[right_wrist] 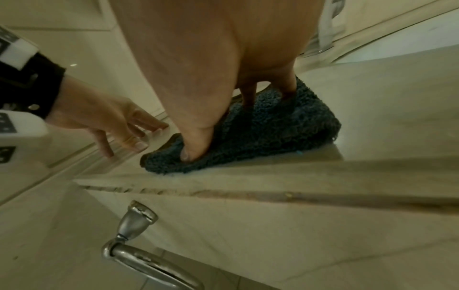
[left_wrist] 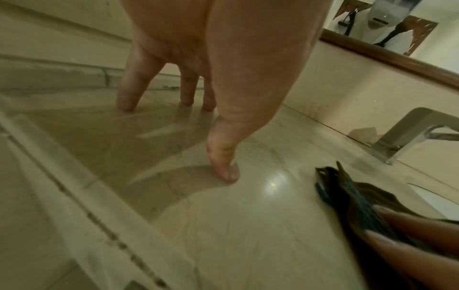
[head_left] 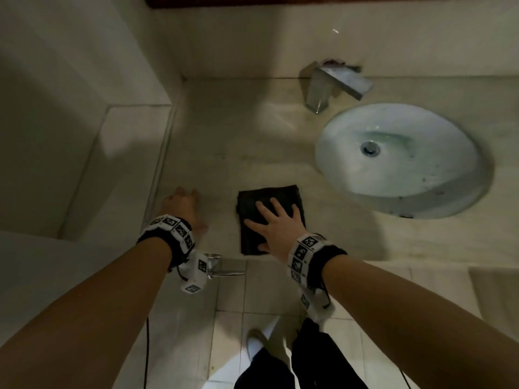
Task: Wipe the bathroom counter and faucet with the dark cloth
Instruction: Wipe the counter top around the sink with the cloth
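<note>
The table, a pale stone top, is carrying everything here, running from the wall at the left to the round white sink set into it at the right. The faucet is standing at the back edge, just behind the sink, its flat spout reaching toward the bowl. The dark cloth is lying folded into a rectangle near the front edge of the table, left of the sink and well apart from the faucet. The right hand is pressing down on the cloth, its grip spread wide with straight fingers and thumb laid flat on the fabric, not curled round it. The left hand is resting beside the cloth, near the wall, its grip loose and holding nothing, only the fingertips touching the bare stone. A metal handle is showing below the table's front edge.
</note>
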`<state>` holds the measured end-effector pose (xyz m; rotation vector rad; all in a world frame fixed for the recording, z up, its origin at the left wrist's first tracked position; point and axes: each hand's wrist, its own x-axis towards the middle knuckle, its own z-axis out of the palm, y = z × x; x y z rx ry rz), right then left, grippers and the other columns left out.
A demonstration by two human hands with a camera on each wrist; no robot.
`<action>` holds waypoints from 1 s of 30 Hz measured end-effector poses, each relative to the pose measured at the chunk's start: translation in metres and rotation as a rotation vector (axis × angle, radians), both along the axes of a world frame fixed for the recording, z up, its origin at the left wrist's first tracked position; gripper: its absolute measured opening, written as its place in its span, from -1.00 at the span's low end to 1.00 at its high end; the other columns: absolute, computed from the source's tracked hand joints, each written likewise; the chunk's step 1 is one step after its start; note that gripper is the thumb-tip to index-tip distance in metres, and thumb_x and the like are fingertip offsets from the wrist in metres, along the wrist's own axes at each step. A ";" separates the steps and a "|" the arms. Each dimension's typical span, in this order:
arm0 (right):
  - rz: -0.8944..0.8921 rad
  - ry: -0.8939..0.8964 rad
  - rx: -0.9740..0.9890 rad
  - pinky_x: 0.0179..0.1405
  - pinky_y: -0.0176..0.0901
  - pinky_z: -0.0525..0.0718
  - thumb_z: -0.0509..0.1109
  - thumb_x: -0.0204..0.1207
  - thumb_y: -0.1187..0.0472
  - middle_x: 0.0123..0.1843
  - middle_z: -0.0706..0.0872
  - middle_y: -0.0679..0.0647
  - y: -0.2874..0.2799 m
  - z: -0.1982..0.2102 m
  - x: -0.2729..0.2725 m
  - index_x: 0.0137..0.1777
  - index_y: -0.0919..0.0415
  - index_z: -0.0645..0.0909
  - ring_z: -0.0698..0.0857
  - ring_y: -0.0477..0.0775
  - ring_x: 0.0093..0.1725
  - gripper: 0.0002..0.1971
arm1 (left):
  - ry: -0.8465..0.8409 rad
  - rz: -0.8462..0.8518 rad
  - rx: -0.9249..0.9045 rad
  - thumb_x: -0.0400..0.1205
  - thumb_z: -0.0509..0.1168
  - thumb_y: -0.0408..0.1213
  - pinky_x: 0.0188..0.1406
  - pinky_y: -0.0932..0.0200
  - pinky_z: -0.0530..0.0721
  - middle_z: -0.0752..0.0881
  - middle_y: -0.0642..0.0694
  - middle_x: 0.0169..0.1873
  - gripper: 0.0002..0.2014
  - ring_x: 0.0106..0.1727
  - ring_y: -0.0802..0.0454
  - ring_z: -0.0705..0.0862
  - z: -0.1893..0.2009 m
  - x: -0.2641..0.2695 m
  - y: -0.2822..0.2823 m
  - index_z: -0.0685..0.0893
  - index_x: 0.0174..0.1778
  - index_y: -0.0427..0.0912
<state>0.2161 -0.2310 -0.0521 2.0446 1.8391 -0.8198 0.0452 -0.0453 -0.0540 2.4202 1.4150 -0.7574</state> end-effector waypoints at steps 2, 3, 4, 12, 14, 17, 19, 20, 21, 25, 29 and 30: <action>-0.050 0.011 -0.009 0.54 0.61 -0.12 0.23 0.64 -0.17 0.74 -0.30 -0.04 -0.011 0.002 0.003 0.67 -0.33 -0.12 -0.30 0.30 0.69 -0.28 | -0.010 0.014 0.002 0.34 0.59 0.07 0.42 -0.07 0.52 0.19 -0.27 0.61 -0.02 0.52 -0.31 0.38 -0.001 -0.001 -0.002 0.25 0.63 -0.04; -0.077 0.011 -0.011 0.55 0.60 -0.12 0.23 0.64 -0.17 0.74 -0.30 -0.05 -0.018 0.002 0.005 0.67 -0.33 -0.12 -0.30 0.29 0.69 -0.28 | -0.016 0.020 0.001 0.35 0.58 0.05 0.42 -0.08 0.51 0.19 -0.27 0.61 -0.04 0.51 -0.32 0.38 -0.001 -0.001 -0.003 0.27 0.63 -0.05; -0.106 0.008 -0.012 0.56 0.59 -0.12 0.23 0.65 -0.17 0.74 -0.31 -0.05 -0.026 0.003 0.008 0.67 -0.34 -0.12 -0.31 0.28 0.69 -0.28 | -0.022 0.025 -0.001 0.36 0.58 0.05 0.42 -0.08 0.51 0.20 -0.28 0.60 -0.05 0.51 -0.33 0.38 -0.001 -0.001 -0.003 0.28 0.62 -0.07; -0.340 -0.093 -0.002 0.60 0.49 -0.05 0.20 0.63 -0.24 0.75 -0.27 -0.10 -0.088 0.001 0.046 0.65 -0.38 -0.15 -0.24 0.21 0.71 -0.28 | -0.006 -0.001 0.039 0.34 0.57 0.11 0.27 0.00 0.59 0.40 -0.24 0.44 -0.13 0.36 -0.31 0.51 0.003 0.002 -0.007 0.39 0.53 -0.09; -0.357 -0.091 -0.006 0.60 0.49 -0.05 0.21 0.62 -0.24 0.74 -0.27 -0.10 -0.087 0.001 0.047 0.65 -0.39 -0.14 -0.24 0.20 0.71 -0.28 | -0.010 0.014 0.032 0.36 0.57 0.08 0.30 0.01 0.57 0.37 -0.25 0.49 -0.14 0.39 -0.30 0.50 0.004 0.002 -0.008 0.39 0.53 -0.11; -0.379 -0.085 -0.026 0.59 0.52 -0.05 0.20 0.63 -0.24 0.74 -0.30 -0.09 -0.076 0.000 0.048 0.65 -0.38 -0.16 -0.26 0.23 0.71 -0.28 | -0.006 0.010 0.042 0.29 0.60 0.06 0.21 0.04 0.60 0.48 -0.24 0.37 -0.18 0.32 -0.27 0.54 0.004 0.004 -0.007 0.49 0.43 -0.12; -0.379 -0.087 -0.031 0.58 0.55 -0.03 0.19 0.63 -0.24 0.74 -0.31 -0.08 -0.063 -0.001 0.051 0.65 -0.39 -0.17 -0.26 0.25 0.71 -0.28 | -0.002 -0.009 0.041 0.21 0.62 0.08 0.12 0.05 0.65 0.56 -0.22 0.24 -0.22 0.22 -0.23 0.60 0.008 0.006 -0.005 0.56 0.32 -0.12; -0.372 -0.084 -0.035 0.57 0.56 -0.03 0.19 0.63 -0.24 0.74 -0.31 -0.07 -0.054 -0.002 0.053 0.64 -0.40 -0.18 -0.27 0.26 0.70 -0.28 | -0.009 -0.012 0.034 0.19 0.62 0.10 0.09 0.06 0.67 0.59 -0.21 0.20 -0.23 0.18 -0.22 0.62 0.008 0.008 -0.003 0.58 0.29 -0.12; -0.361 -0.080 -0.037 0.57 0.57 -0.03 0.19 0.63 -0.24 0.74 -0.31 -0.07 -0.044 -0.002 0.056 0.64 -0.40 -0.18 -0.27 0.27 0.70 -0.28 | -0.010 -0.011 0.027 0.21 0.61 0.13 0.06 0.07 0.68 0.63 -0.21 0.17 -0.24 0.14 -0.20 0.64 0.006 0.009 0.000 0.60 0.26 -0.14; -0.273 -0.068 -0.038 0.55 0.60 -0.05 0.18 0.64 -0.22 0.74 -0.30 -0.06 0.003 0.000 0.063 0.65 -0.38 -0.18 -0.28 0.29 0.70 -0.29 | -0.012 0.018 0.017 0.33 0.51 0.20 -0.04 0.11 0.69 0.68 -0.22 0.11 -0.40 -0.01 -0.17 0.66 0.001 0.022 0.021 0.72 0.13 -0.16; -0.153 -0.050 -0.054 0.54 0.62 -0.08 0.18 0.66 -0.20 0.74 -0.32 -0.04 0.049 0.001 0.062 0.66 -0.36 -0.17 -0.31 0.31 0.69 -0.30 | -0.043 0.007 0.030 0.40 0.49 0.16 0.26 -0.05 0.62 0.51 -0.25 0.37 -0.28 0.29 -0.26 0.57 0.005 0.046 0.054 0.53 0.42 -0.11; -0.123 -0.050 -0.051 0.53 0.63 -0.09 0.18 0.66 -0.20 0.74 -0.32 -0.04 0.060 0.001 0.061 0.66 -0.35 -0.17 -0.31 0.32 0.69 -0.30 | -0.041 0.008 0.005 0.44 0.48 0.14 0.37 -0.07 0.54 0.40 -0.25 0.48 -0.21 0.41 -0.28 0.49 0.004 0.050 0.060 0.41 0.54 -0.08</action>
